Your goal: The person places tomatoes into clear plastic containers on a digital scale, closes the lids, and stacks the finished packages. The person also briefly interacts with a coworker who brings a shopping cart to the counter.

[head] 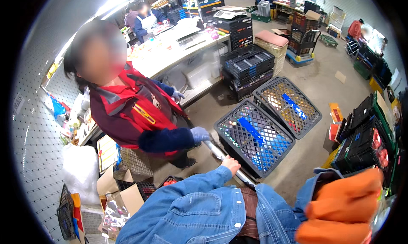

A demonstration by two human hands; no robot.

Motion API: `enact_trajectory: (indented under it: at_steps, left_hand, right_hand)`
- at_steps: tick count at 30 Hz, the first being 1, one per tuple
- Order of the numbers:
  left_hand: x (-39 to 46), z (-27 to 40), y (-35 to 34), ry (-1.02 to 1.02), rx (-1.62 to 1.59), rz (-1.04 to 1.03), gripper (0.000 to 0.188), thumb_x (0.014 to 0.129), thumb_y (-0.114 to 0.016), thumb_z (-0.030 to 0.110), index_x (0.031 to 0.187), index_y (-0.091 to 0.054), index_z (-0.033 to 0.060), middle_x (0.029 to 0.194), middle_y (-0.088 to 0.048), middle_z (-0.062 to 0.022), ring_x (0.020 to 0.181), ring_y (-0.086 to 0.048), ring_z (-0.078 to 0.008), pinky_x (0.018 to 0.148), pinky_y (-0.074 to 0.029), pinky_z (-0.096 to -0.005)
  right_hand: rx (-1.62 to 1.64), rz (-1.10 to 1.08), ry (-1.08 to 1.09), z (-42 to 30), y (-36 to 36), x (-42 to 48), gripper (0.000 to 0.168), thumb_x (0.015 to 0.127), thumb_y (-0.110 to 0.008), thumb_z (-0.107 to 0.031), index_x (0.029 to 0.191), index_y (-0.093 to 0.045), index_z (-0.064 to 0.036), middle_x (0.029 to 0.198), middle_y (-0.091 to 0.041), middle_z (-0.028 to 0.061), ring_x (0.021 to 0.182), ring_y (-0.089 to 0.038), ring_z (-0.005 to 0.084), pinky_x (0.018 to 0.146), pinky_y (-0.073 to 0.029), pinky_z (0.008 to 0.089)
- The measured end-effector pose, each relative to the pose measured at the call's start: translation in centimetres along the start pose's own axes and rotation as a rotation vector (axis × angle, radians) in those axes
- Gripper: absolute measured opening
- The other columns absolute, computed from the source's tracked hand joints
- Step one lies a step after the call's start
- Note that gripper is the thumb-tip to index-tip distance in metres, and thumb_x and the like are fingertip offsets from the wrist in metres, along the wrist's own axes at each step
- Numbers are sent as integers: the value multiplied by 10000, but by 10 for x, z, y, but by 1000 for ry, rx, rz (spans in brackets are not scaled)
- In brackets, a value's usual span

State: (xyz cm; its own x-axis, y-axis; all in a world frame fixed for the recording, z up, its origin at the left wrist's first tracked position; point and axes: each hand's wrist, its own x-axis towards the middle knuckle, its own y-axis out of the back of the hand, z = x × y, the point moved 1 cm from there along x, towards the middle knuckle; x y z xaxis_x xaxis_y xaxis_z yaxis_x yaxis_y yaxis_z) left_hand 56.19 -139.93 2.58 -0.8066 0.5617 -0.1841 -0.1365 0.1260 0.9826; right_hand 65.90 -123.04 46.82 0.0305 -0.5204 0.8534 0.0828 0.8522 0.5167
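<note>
My left hand (pixel 231 165), bare below a denim sleeve, is closed around a silvery metal bar (pixel 214 150). Higher up the same bar is the gloved hand (pixel 200 134) of a co-worker (pixel 137 106) in a red and dark jacket. Beside the bar stands a black lattice-lidded plastic crate (pixel 255 138) with blue tape on its lid and blue goods inside. Behind it a similar crate (pixel 288 106) holds yellow and red goods. Bulky, blurred orange fabric (pixel 344 205) covers the end of my right sleeve; whether it is a glove or something else, I cannot tell.
Stacked black crates (pixel 248 65) stand by a white worktable (pixel 159 62), where other people work. More crates (pixel 353 148) line the right side. An open cardboard box (pixel 135 196) and a white plastic bag (pixel 81 172) are at the left. A blue cart (pixel 299 58) stands further back.
</note>
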Motion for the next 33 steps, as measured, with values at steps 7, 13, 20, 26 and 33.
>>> enact_trajectory:
  at_steps: [7,13,20,26,33]
  left_hand:
    - [18,1,-19,-65,-155,136,157,723,-627,188,858,-693,232,907,-686,-16,930,-657,-218,870,-451,-434]
    - [22,-2,-16,26,-35,25,292,608,-714,154,887,-724,240,905,-695,-19,922,-654,-230,862,-432,-420]
    - [43,-17,-38,-49,-74,73,247,586,-707,116,817,-723,203,874,-702,-45,887,-660,-255,806,-446,-393]
    - [34,-7,-19,-12,-17,8,253,611,-704,138,850,-728,218,888,-706,-42,901,-659,-251,828,-427,-381]
    - [32,0,2,52,68,-156,290,637,-718,195,914,-748,276,911,-710,-39,931,-665,-241,857,-447,-392]
  right_hand:
    - [97,-198,-926,72,-80,-196,479,801,-661,-294,1202,-604,-38,1009,-657,188,933,-614,373,842,-487,455]
    - [274,-1018,-1452,25,-191,-412,512,753,-658,-450,1146,-622,-122,990,-677,155,963,-644,347,829,-507,459]
    - [212,-707,-1596,13,-200,-430,358,717,-693,-375,968,-680,-121,942,-685,159,920,-654,349,818,-508,457]
    - [238,-682,-1594,8,-198,-420,353,725,-675,-359,981,-678,-114,941,-685,165,925,-654,352,820,-510,454]
    - [207,-697,-1574,7,-208,-429,332,732,-668,-363,973,-670,-135,956,-684,141,931,-651,339,807,-509,453]
